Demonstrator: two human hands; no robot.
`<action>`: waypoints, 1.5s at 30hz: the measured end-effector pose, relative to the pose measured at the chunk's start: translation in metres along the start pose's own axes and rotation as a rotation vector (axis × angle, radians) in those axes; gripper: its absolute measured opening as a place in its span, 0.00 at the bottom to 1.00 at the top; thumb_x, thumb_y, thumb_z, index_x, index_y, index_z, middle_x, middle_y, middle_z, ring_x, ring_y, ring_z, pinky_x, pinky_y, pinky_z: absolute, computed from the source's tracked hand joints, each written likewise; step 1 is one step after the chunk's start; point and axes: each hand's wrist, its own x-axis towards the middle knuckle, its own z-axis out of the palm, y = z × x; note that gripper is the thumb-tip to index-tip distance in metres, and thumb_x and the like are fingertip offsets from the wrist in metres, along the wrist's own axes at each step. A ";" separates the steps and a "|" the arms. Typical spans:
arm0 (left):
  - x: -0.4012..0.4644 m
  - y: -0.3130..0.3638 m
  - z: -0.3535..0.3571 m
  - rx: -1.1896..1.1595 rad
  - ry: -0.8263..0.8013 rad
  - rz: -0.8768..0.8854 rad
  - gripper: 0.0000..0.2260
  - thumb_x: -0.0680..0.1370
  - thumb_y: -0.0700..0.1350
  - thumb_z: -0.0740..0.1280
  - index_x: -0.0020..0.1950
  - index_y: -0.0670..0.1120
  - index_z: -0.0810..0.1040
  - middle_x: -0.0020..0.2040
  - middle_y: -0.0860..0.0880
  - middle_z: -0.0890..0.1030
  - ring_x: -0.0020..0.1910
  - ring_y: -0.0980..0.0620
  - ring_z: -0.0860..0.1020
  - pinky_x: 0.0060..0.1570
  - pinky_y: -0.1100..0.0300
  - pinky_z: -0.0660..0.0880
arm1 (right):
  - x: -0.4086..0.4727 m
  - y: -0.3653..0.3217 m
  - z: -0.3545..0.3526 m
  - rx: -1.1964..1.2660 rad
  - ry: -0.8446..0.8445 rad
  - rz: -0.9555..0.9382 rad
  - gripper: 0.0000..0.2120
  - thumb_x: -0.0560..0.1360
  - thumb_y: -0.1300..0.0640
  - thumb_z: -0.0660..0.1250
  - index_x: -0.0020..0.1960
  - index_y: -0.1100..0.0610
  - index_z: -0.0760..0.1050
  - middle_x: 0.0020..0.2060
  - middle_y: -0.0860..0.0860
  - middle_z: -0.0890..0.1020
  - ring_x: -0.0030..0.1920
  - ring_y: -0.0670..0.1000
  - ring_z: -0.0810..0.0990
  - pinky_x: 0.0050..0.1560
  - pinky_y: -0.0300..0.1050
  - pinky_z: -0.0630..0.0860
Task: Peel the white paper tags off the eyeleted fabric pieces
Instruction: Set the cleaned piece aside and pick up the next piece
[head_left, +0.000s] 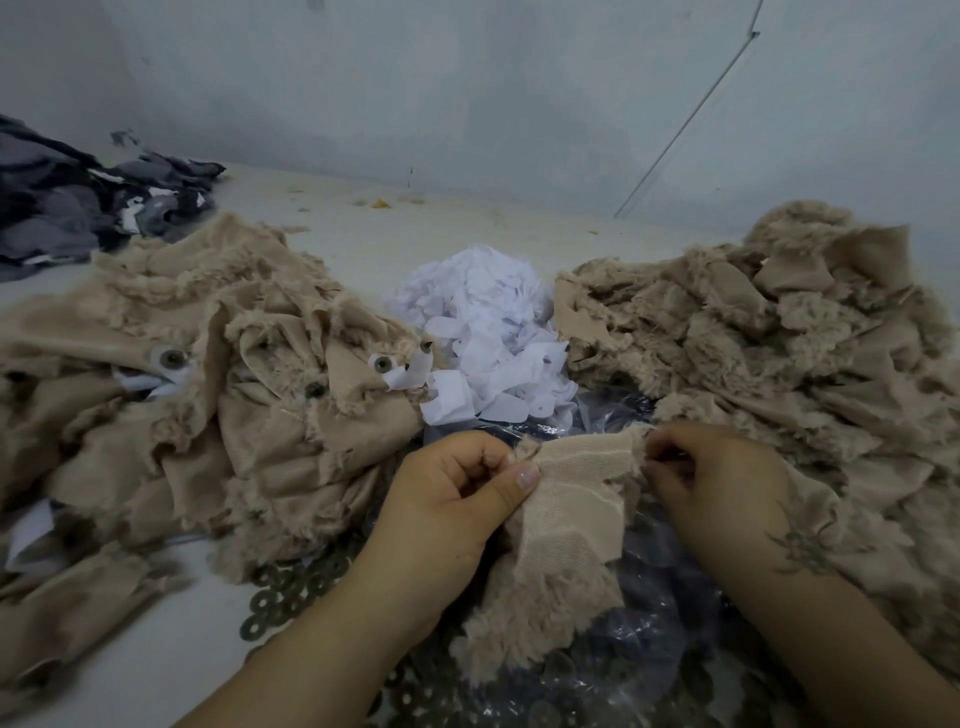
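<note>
Table (467, 228): paper heap (483, 322) between fabric piles (208, 395)

No readable text, labels or numbers anywhere (white paper tags (488, 322) appear blank).

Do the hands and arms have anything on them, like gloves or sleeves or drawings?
No gloves and no sleeves: both forearms are bare. The left hand has a pale, shiny thumbnail. The right hand has a dark, spiky, flower-like tattoo near the wrist. No rings or bracelets show.
</note>
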 end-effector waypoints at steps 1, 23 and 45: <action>0.000 0.001 0.000 -0.008 -0.004 0.004 0.06 0.70 0.47 0.71 0.36 0.46 0.80 0.34 0.47 0.78 0.34 0.53 0.74 0.36 0.64 0.73 | 0.001 -0.005 -0.006 0.007 0.019 0.003 0.08 0.69 0.66 0.77 0.39 0.54 0.82 0.31 0.47 0.80 0.34 0.49 0.79 0.36 0.37 0.71; -0.003 0.006 0.002 0.101 -0.045 0.018 0.11 0.75 0.38 0.72 0.34 0.49 0.80 0.32 0.50 0.79 0.33 0.55 0.74 0.35 0.64 0.74 | -0.030 -0.058 0.000 1.014 -0.210 0.134 0.18 0.66 0.74 0.75 0.38 0.51 0.85 0.35 0.51 0.87 0.36 0.48 0.87 0.36 0.36 0.80; -0.004 0.005 0.003 0.234 -0.049 0.077 0.08 0.76 0.37 0.72 0.37 0.42 0.78 0.34 0.40 0.80 0.32 0.49 0.76 0.34 0.48 0.76 | -0.038 -0.051 0.010 1.110 -0.220 0.326 0.03 0.73 0.63 0.74 0.45 0.60 0.86 0.40 0.58 0.87 0.42 0.59 0.87 0.41 0.49 0.85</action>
